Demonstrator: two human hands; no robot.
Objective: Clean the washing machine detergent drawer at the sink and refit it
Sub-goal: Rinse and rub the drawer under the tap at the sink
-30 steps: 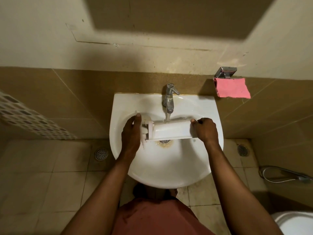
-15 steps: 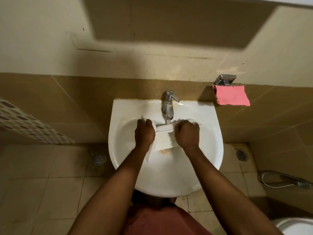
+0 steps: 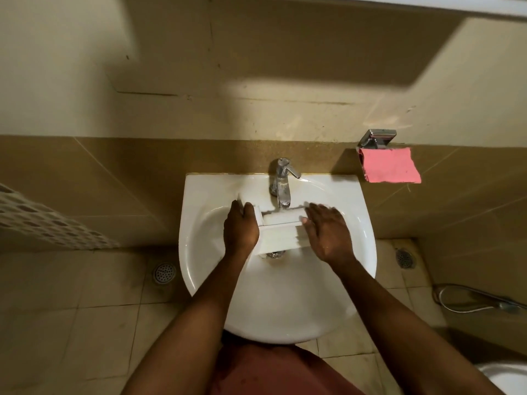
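Observation:
The white detergent drawer (image 3: 281, 233) lies across the bowl of the white sink (image 3: 285, 303), under the chrome tap (image 3: 281, 182). My left hand (image 3: 241, 229) grips the drawer's left end, fingers wrapped over its front panel. My right hand (image 3: 328, 230) lies flat on the drawer's right end with its fingers straight and spread. The drain is mostly hidden beneath the drawer. Motion blur softens the drawer's edges.
A pink cloth (image 3: 390, 166) hangs from a chrome holder (image 3: 376, 138) on the wall at the right. Floor drains (image 3: 164, 272) sit on the tiled floor on both sides. A hose (image 3: 479, 300) lies at the right, with a white fixture's rim (image 3: 504, 376) in the bottom right corner.
The drawer has turned in my hands under the tap. My right hand slid back towards the drawer's right end and flattened out. My left hand stayed on the left end.

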